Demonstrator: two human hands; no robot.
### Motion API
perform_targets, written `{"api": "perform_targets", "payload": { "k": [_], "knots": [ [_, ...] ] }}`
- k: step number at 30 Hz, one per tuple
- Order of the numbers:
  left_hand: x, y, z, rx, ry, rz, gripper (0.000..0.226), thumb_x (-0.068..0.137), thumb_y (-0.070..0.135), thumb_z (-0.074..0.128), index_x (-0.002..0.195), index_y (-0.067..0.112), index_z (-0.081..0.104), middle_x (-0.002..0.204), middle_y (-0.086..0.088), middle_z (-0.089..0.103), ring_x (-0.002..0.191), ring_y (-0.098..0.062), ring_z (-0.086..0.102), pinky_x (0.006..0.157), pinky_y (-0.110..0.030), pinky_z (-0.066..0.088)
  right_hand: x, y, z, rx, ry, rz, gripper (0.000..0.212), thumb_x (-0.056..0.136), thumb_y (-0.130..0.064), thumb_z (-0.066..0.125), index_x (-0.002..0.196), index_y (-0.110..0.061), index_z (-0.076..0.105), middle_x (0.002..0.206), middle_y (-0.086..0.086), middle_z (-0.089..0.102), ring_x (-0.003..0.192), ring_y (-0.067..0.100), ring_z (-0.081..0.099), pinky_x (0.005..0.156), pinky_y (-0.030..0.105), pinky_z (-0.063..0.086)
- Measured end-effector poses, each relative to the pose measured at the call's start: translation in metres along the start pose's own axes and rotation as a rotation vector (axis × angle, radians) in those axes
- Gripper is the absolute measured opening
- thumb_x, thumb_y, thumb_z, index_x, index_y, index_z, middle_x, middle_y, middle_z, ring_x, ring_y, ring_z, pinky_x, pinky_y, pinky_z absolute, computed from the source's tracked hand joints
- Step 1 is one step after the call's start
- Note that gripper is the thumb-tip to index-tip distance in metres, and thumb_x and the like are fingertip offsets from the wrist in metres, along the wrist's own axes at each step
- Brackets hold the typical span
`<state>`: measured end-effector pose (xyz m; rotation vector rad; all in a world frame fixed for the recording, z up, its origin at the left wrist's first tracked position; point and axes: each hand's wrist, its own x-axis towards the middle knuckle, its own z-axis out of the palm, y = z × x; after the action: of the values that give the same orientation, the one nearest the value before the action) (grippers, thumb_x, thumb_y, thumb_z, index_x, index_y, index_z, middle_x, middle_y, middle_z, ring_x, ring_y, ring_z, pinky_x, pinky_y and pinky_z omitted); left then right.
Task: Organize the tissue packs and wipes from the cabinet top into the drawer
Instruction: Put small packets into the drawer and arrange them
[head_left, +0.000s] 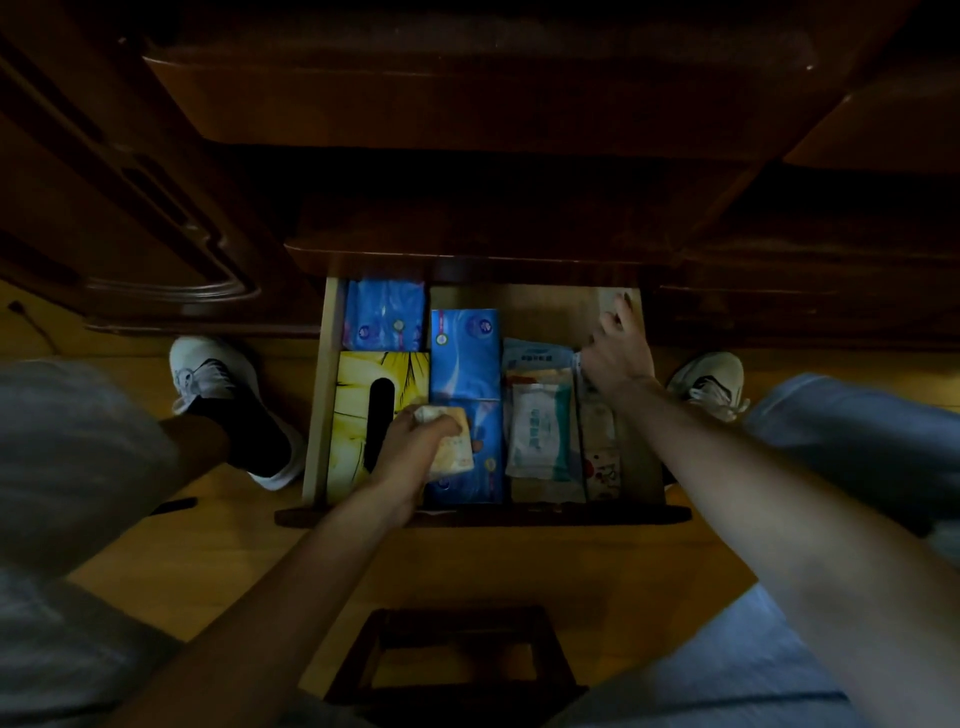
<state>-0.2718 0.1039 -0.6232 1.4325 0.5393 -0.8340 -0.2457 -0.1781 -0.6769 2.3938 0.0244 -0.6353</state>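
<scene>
Gripping a small pack (452, 441) in left hand (415, 441), right hand (618, 353) splayed loose at frame centre-right; drawer (317, 395) nearly filled.

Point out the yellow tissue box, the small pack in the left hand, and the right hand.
Yellow tissue box (358, 384), head view: its yellow top, left of the dark slot.
Small pack (457, 447), head view: its orange face beside the fingers.
Right hand (621, 353), head view: the back of the hand.
</scene>
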Motion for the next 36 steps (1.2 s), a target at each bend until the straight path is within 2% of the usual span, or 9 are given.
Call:
{"api": "perform_targets", "payload": {
  "k": [3,6,8,18,22,25,29,32,36],
  "knots": [
    [0.001,0.0,0.001,-0.005,0.007,-0.007,0.035,0.093,0.006,0.061,0.127,0.002,0.056,0.112,-0.021,0.073,0.094,-0.039,0.074,0.068,-0.041,0.056,-0.002,0.002,0.01,0.118,0.095,0.011,0.039,0.095,-0.031,0.059,0.129,-0.014,0.054,0.121,0.007,0.072,0.128,0.031,0.05,0.119,0.049,0.019],
    [0.0,0.001,0.002,-0.008,0.013,0.006,0.035,0.093,0.005,0.06,0.127,0.0,0.056,0.108,-0.019,0.074,0.09,-0.037,0.075,0.073,-0.049,0.058,-0.003,0.007,0.014,0.185,0.091,-0.081,0.023,0.092,-0.029,0.062,0.113,-0.022,0.065,0.104,-0.002,0.074,0.113,0.022,0.059,0.108,0.04,0.027],
    [0.0,0.0,0.001,-0.011,0.017,0.005,0.035,0.093,0.004,0.06,0.127,0.0,0.056,0.105,-0.018,0.074,0.087,-0.035,0.075,0.079,-0.056,0.057,-0.004,0.009,0.01,0.207,0.064,-0.105,0.014,0.092,-0.036,0.06,0.102,-0.03,0.069,0.099,-0.008,0.073,0.107,0.017,0.06,0.101,0.039,0.028],
    [0.003,-0.004,0.001,-0.001,0.018,-0.011,0.031,0.091,0.005,0.063,0.122,0.008,0.06,0.107,-0.018,0.075,0.084,-0.031,0.077,0.056,-0.035,0.059,-0.009,0.001,-0.003,0.169,0.044,-0.047,0.019,0.093,-0.039,0.061,0.102,-0.027,0.072,0.101,-0.004,0.074,0.107,0.02,0.059,0.094,0.041,0.032],
    [0.0,0.001,0.009,-0.004,0.007,-0.017,0.036,0.089,0.007,0.065,0.123,0.017,0.062,0.097,-0.008,0.078,0.08,-0.023,0.076,0.048,-0.026,0.055,-0.014,0.008,-0.011,0.145,-0.015,-0.111,0.022,0.095,-0.045,0.057,0.099,-0.028,0.071,0.106,-0.006,0.073,0.118,0.02,0.05,0.099,0.042,0.029],
    [-0.006,0.004,0.017,0.016,-0.042,-0.02,0.035,0.09,0.005,0.058,0.121,0.019,0.066,0.116,-0.013,0.07,0.093,-0.027,0.068,0.046,-0.023,0.053,-0.032,0.019,-0.019,0.176,0.07,-0.119,0.015,0.095,-0.038,0.057,0.091,-0.027,0.067,0.103,-0.004,0.074,0.124,0.024,0.048,0.107,0.042,0.029],
    [-0.013,0.004,0.027,0.07,-0.098,0.04,0.036,0.092,0.002,0.054,0.114,0.024,0.071,0.12,-0.012,0.068,0.108,-0.032,0.065,0.07,-0.033,0.058,-0.058,0.023,-0.028,0.642,0.266,-0.092,0.025,0.098,-0.039,0.055,0.112,-0.025,0.071,0.105,-0.006,0.072,0.114,0.022,0.058,0.088,0.032,0.042],
    [-0.019,0.004,0.033,0.099,-0.154,0.088,0.038,0.092,0.0,0.063,0.127,0.014,0.065,0.119,-0.009,0.07,0.104,-0.021,0.067,0.082,-0.034,0.058,-0.081,0.013,-0.043,1.214,-0.04,-0.255,0.034,0.097,-0.048,0.062,0.127,-0.033,0.066,0.112,-0.016,0.066,0.106,0.008,0.064,0.077,0.021,0.049],
    [-0.028,0.006,0.04,0.23,-0.128,0.218,0.041,0.085,0.005,0.076,0.123,0.013,0.062,0.12,-0.01,0.068,0.106,-0.024,0.066,0.092,-0.047,0.058,-0.109,0.004,-0.046,1.445,-0.083,-0.376,0.036,0.096,-0.027,0.068,0.131,-0.035,0.065,0.115,-0.03,0.061,0.102,-0.013,0.058,0.081,0.011,0.047]
  ]
}}
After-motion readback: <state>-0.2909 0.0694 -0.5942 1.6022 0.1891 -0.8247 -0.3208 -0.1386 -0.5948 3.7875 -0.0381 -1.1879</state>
